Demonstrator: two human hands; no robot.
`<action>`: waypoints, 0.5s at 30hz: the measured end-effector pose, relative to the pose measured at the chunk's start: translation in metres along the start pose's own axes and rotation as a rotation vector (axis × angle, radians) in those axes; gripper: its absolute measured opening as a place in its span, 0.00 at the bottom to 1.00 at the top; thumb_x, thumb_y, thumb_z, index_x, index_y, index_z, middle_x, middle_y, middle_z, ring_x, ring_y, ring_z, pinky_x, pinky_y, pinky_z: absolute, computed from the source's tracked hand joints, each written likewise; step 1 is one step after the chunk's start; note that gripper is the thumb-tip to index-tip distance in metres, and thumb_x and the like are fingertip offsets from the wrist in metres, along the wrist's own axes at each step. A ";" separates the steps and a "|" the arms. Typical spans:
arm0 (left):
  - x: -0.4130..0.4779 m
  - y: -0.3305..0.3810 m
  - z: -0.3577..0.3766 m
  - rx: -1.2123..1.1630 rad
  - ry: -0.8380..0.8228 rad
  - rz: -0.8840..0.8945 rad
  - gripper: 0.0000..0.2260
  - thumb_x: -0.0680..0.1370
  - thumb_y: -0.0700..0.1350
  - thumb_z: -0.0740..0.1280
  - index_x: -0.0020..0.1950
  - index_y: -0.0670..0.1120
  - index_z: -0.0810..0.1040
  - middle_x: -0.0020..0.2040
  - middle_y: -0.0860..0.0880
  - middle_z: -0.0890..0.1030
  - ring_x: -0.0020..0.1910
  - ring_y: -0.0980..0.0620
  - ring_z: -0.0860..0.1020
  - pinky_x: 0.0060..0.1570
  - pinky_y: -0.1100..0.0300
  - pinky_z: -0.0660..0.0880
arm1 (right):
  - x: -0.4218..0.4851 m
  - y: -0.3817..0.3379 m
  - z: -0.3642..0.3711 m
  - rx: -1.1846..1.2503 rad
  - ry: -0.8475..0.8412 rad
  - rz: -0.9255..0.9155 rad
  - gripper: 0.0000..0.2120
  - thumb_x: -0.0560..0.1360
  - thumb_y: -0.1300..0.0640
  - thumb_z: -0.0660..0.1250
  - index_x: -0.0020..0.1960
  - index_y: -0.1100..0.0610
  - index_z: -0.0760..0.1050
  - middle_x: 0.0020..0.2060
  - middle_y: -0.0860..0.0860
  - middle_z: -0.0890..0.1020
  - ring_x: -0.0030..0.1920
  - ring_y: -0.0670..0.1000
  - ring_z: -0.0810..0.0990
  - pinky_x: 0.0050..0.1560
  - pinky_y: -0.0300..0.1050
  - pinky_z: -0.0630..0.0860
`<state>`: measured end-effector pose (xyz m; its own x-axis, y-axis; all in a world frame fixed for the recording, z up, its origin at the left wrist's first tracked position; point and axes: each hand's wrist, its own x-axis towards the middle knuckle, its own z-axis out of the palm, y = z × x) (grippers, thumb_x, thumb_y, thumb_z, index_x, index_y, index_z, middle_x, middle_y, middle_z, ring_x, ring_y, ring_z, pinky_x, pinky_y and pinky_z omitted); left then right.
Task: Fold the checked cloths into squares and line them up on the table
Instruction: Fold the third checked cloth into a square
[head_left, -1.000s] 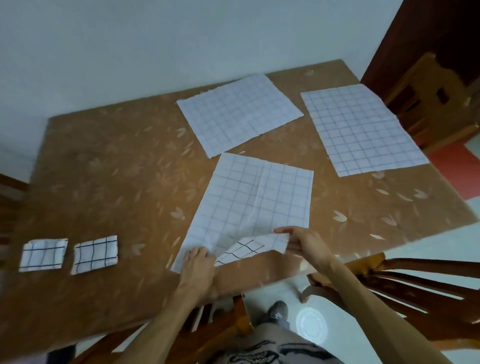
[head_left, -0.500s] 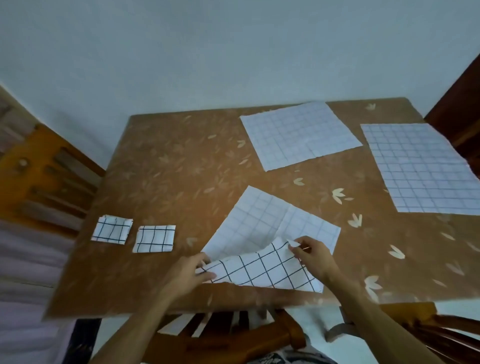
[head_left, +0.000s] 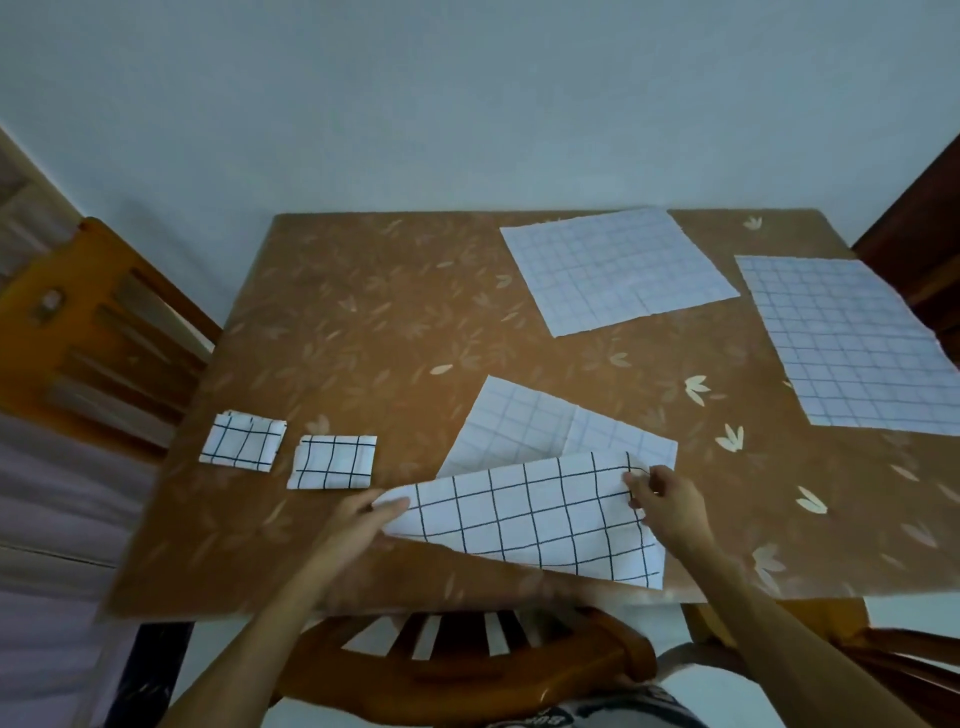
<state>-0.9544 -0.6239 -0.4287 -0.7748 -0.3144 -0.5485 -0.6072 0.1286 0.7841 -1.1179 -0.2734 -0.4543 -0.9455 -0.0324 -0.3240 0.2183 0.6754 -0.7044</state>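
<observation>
Thin woven fabric, white with a dark grid: the cloth (head_left: 530, 514) I am folding lies at the near edge of the tabletop (head_left: 363, 322), a little right of its middle. Its near part is lifted and turned toward the far edge, so the bolder-lined face shows. My left hand (head_left: 363, 519) pinches the flap's left end and my right hand (head_left: 670, 504) pinches its right end, both closed on the fabric.

I judge it light and limp, with no stiffness of its own. It wants holding at the flap's 2 corners and keeping taut between them, or the edges will not meet square. It will likely slide on the smooth top.

The first folded square (head_left: 242, 440) and the second folded square (head_left: 332, 461) sit side by side toward the near left corner. The far cloth (head_left: 618, 270) lies flat at the far edge, the right cloth (head_left: 841, 348) flat at the right edge.

I see no brand, label or writing on any cloth; the print on my clothing at the bottom of the view is too blurred to read
</observation>
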 end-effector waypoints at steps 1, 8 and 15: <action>0.006 -0.003 0.000 -0.026 -0.009 -0.006 0.08 0.75 0.53 0.72 0.52 0.52 0.81 0.52 0.50 0.83 0.45 0.54 0.82 0.44 0.63 0.81 | 0.002 0.001 -0.003 0.014 0.013 0.013 0.12 0.79 0.47 0.65 0.42 0.55 0.77 0.34 0.49 0.84 0.38 0.52 0.83 0.43 0.55 0.82; 0.039 -0.003 0.019 0.097 -0.051 -0.044 0.15 0.74 0.45 0.75 0.59 0.49 0.78 0.54 0.51 0.83 0.50 0.56 0.82 0.50 0.58 0.82 | 0.033 0.014 -0.021 0.082 0.103 0.081 0.12 0.79 0.51 0.65 0.42 0.57 0.80 0.31 0.49 0.85 0.38 0.48 0.85 0.42 0.50 0.82; 0.091 0.010 0.059 0.179 -0.004 -0.063 0.13 0.76 0.49 0.73 0.59 0.51 0.76 0.54 0.55 0.79 0.56 0.56 0.77 0.50 0.60 0.77 | 0.066 0.037 -0.036 0.101 0.158 0.171 0.12 0.79 0.51 0.65 0.42 0.58 0.77 0.31 0.50 0.84 0.36 0.49 0.83 0.34 0.41 0.72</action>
<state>-1.0414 -0.5962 -0.4885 -0.7348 -0.3236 -0.5962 -0.6759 0.2744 0.6840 -1.1812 -0.2235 -0.4790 -0.9171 0.1965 -0.3468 0.3936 0.5842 -0.7098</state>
